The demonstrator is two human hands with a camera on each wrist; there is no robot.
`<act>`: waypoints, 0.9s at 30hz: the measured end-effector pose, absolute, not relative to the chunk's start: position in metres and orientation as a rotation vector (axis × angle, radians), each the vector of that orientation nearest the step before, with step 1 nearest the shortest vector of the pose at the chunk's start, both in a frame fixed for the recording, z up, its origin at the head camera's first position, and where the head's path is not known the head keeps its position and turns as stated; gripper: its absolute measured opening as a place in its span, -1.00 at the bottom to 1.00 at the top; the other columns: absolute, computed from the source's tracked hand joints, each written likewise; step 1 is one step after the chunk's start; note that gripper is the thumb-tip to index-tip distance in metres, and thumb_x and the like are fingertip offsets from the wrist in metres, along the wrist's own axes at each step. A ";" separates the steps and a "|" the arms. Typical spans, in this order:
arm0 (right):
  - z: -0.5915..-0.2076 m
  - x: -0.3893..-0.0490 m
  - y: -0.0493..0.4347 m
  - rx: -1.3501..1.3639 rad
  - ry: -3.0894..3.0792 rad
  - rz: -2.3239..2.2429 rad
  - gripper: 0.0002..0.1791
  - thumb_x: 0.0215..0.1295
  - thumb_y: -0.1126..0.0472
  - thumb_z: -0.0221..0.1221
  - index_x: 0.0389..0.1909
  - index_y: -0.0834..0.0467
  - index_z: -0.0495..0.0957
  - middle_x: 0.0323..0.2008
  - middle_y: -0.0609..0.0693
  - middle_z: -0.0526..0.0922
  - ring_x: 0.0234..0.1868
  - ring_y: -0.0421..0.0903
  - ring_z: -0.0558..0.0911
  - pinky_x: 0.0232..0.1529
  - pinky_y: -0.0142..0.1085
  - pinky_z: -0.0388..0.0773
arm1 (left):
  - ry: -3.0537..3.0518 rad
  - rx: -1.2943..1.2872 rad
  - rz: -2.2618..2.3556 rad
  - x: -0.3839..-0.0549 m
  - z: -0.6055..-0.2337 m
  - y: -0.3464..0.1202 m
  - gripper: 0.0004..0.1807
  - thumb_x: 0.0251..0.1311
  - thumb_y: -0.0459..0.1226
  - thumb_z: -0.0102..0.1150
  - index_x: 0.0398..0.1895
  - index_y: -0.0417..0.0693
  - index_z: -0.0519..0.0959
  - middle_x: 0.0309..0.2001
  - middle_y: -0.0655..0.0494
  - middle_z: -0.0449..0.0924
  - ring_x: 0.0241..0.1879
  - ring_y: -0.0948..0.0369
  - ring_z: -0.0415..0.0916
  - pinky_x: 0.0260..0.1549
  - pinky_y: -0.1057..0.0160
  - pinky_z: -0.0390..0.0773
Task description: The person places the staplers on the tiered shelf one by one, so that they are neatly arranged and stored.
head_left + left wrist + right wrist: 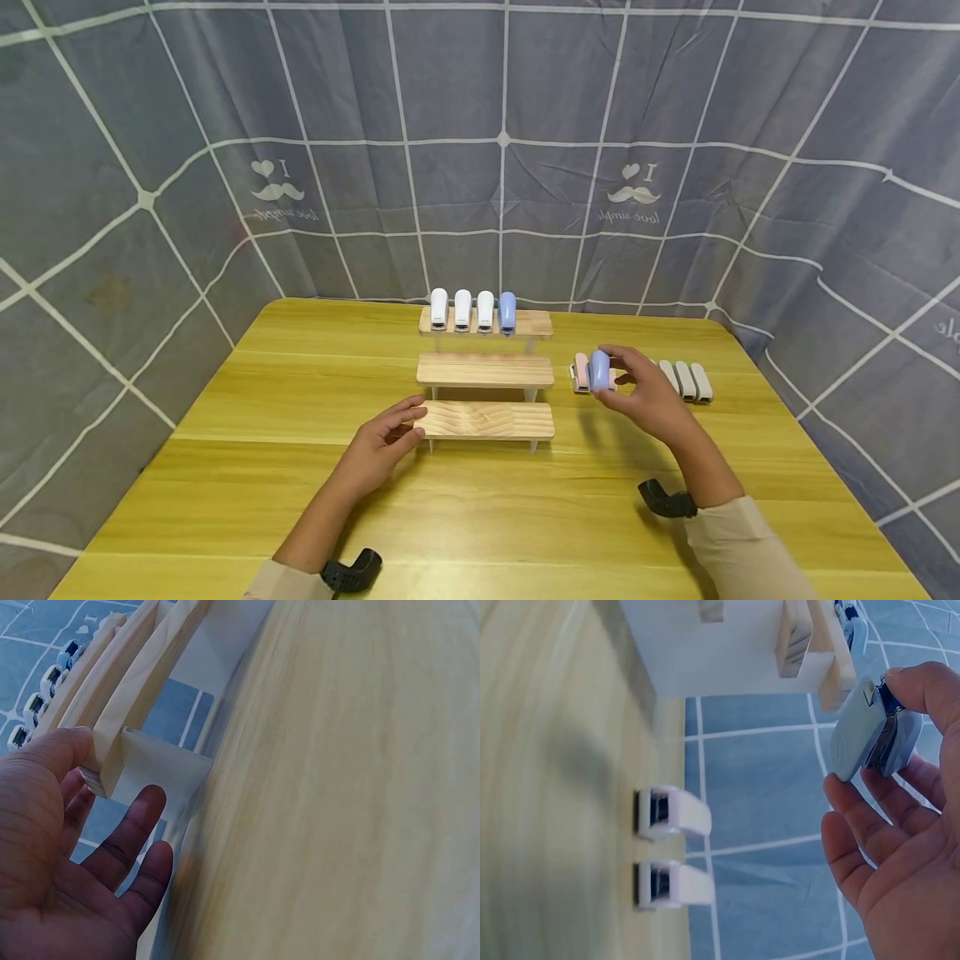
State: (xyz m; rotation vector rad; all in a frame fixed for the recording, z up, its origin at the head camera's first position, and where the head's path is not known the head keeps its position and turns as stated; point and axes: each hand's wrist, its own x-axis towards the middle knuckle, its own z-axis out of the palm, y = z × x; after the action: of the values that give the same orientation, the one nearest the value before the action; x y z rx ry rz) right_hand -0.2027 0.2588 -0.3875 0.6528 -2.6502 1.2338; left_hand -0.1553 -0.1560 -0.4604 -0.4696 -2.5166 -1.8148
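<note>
My right hand (645,392) pinches a small blue stapler (599,370) between thumb and fingers, above the table's right side. In the right wrist view this stapler (855,742) shows its metal parts. Close by the hand stands a pink stapler (581,372), with another pink one (679,885) beside it in the right wrist view. My left hand (378,446) grips the left end of the lowest wooden shelf (483,419), thumb and a finger at its edges, the other fingers spread below (124,840). Three white staplers (462,309) and a blue stapler (507,312) stand in a row on the top shelf (534,323).
Several white staplers (684,381) stand right of my right hand, partly behind it. The middle shelf (484,370) sits between the other two, all on pale supports. A grey checked cloth (450,192) hangs behind the yellowish wooden table (300,400).
</note>
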 end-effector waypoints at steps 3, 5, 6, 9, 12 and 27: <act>-0.384 -0.206 0.253 0.662 -2.634 1.243 -0.31 0.28 0.26 0.33 0.38 0.30 0.30 0.23 0.20 0.46 0.20 0.15 0.47 0.05 0.09 0.46 | -2.517 -0.470 -1.804 -0.155 -0.461 -0.156 -0.55 0.38 -0.16 0.21 0.25 -0.17 0.55 0.40 0.07 0.35 0.25 0.06 0.43 0.08 0.27 0.49; -0.382 -0.208 0.250 0.660 -2.628 1.245 -0.31 0.28 0.27 0.33 0.39 0.30 0.30 0.22 0.20 0.46 0.19 0.14 0.47 0.06 0.06 0.45 | -2.518 -0.471 -1.800 -0.155 -0.461 -0.157 -0.55 0.38 -0.16 0.21 0.25 -0.17 0.55 0.40 0.07 0.35 0.25 0.06 0.43 0.08 0.27 0.49; -0.381 -0.210 0.249 0.658 -2.624 1.245 -0.31 0.28 0.28 0.33 0.39 0.29 0.31 0.22 0.20 0.47 0.19 0.14 0.47 0.06 0.06 0.46 | -2.517 -0.472 -1.800 -0.155 -0.461 -0.157 -0.55 0.38 -0.16 0.21 0.25 -0.17 0.55 0.40 0.07 0.35 0.25 0.06 0.43 0.08 0.27 0.50; -0.378 -0.213 0.245 0.651 -2.617 1.264 -0.31 0.27 0.30 0.33 0.39 0.28 0.30 0.22 0.19 0.47 0.19 0.13 0.47 0.06 0.09 0.45 | -2.519 -0.474 -1.799 -0.155 -0.460 -0.157 -0.54 0.37 -0.16 0.22 0.25 -0.18 0.55 0.40 0.06 0.35 0.25 0.05 0.43 0.09 0.27 0.49; -0.373 -0.217 0.241 0.657 -2.608 1.273 -0.30 0.28 0.29 0.32 0.40 0.27 0.30 0.22 0.18 0.47 0.20 0.13 0.47 0.05 0.11 0.46 | -2.524 -0.472 -1.795 -0.155 -0.460 -0.157 -0.53 0.37 -0.15 0.22 0.26 -0.18 0.54 0.40 0.07 0.35 0.24 0.05 0.44 0.08 0.27 0.49; -0.353 -0.237 0.214 0.738 -2.571 1.230 -0.28 0.29 0.25 0.32 0.43 0.26 0.29 0.26 0.16 0.45 0.22 0.13 0.46 0.11 0.07 0.41 | -2.522 -0.466 -1.787 -0.156 -0.462 -0.156 -0.54 0.37 -0.15 0.22 0.25 -0.17 0.56 0.39 0.06 0.37 0.24 0.04 0.44 0.11 0.20 0.49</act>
State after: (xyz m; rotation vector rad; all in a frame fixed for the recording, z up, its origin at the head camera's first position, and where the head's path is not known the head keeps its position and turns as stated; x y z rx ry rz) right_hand -0.2372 0.2144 -0.3528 0.7379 -2.5709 1.2303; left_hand -0.1563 -0.1558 -0.4624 -0.4658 -2.5217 -1.7867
